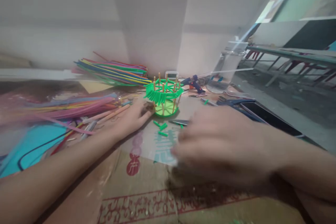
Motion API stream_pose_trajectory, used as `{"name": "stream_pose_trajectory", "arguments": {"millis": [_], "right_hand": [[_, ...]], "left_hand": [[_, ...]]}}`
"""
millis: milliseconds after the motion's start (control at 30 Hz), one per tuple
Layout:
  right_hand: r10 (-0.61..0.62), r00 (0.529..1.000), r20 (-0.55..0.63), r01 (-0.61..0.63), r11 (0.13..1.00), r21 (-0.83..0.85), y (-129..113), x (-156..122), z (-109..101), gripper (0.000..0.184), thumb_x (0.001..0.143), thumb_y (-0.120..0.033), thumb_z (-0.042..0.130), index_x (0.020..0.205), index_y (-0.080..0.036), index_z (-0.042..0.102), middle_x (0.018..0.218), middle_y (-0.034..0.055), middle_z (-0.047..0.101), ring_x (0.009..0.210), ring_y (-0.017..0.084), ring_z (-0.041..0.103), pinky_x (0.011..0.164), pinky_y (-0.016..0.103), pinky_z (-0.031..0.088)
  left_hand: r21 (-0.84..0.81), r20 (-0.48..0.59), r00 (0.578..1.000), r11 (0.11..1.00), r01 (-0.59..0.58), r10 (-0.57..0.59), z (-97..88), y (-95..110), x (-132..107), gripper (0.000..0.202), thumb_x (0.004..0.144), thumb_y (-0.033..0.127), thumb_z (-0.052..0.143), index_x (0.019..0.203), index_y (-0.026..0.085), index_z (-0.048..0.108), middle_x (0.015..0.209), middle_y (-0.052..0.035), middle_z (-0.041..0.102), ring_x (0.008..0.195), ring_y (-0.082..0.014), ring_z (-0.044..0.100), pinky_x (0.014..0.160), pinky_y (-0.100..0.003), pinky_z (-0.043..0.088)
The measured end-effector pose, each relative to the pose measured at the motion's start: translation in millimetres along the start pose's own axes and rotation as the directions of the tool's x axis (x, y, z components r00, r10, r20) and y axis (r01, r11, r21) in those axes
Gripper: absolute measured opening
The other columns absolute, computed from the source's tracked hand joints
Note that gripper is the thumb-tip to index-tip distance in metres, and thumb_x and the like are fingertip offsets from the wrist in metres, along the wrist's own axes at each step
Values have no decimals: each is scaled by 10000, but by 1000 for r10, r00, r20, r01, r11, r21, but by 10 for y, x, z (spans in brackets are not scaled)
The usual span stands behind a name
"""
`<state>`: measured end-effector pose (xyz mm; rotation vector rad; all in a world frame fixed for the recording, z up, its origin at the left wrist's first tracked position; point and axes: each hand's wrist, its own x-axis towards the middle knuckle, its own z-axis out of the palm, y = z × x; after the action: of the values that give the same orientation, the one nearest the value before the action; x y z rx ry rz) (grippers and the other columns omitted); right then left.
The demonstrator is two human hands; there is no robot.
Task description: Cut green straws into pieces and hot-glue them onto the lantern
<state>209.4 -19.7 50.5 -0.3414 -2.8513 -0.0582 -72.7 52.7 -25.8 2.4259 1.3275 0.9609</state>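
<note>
Mid-build on the green post-and-ring frame (163, 97), upright on the cardboard-covered desk (154, 182), just past my left hand (136, 112). Reads as the ring-lining step: green strips sit dense front-left. Next move calls for a loose green piece (163, 134) and steady placement. Left fingers part-open beside the base, thumb apart; can't tell if they grip it. Right hand (217, 143) blurred, fingers curled, contents unreadable; it overlaps the metal blade (179, 122), handle hidden.
</note>
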Motion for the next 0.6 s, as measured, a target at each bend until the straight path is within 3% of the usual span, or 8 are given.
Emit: {"name": "stream_pose_trajectory", "arguments": {"millis": [33,100,233,300,467,600], "right_hand": [[9,1000,13,-9,1000,-2,102,154,-146,186,967,-270,487,972,-241,671,950,50,680,874,162,600,748,276,439],[45,997,70,-43,999,-21,279,268,-249,180,958,-205,492,984,-208,669,950,53,671,858,160,598,720,274,433],[127,974,188,-112,990,-87,564,99,34,154,931,-182,533,1010,-178,665,1019,74,666,824,167,602,665,275,408],[164,968,189,-149,985,-91,644,33,180,168,924,-218,553,1057,-182,649,1068,87,665,883,193,613,693,290,414],[365,903,227,-358,931,-74,657,59,247,286,885,-335,616,1131,-190,593,955,90,695,818,232,632,640,302,395],[345,894,286,-371,927,43,590,102,161,258,868,-254,613,1120,-204,593,924,58,700,794,200,623,618,280,374]], "left_hand": [[-4,0,1000,1000,-4,4,4,1,0,222,931,322,479,1034,162,593,1089,-108,674,1040,-255,629,921,-393,496],[-12,6,1000,1000,-19,19,18,-12,-2,213,924,322,496,1036,165,587,1082,-106,678,1031,-256,634,907,-393,506],[1,43,998,999,-38,38,36,-38,-1,209,924,319,499,1038,175,597,1051,-92,687,996,-246,645,889,-385,513],[39,36,998,998,-50,49,31,-34,3,220,921,320,497,1034,171,613,1061,-97,682,1003,-247,636,898,-391,505],[112,30,997,991,-69,66,1,5,13,235,926,321,477,999,163,635,1069,-100,674,1023,-246,616,921,-395,482],[90,39,998,994,-56,53,-1,18,8,231,929,341,481,979,180,638,1015,-85,688,974,-240,634,886,-384,499]]}}
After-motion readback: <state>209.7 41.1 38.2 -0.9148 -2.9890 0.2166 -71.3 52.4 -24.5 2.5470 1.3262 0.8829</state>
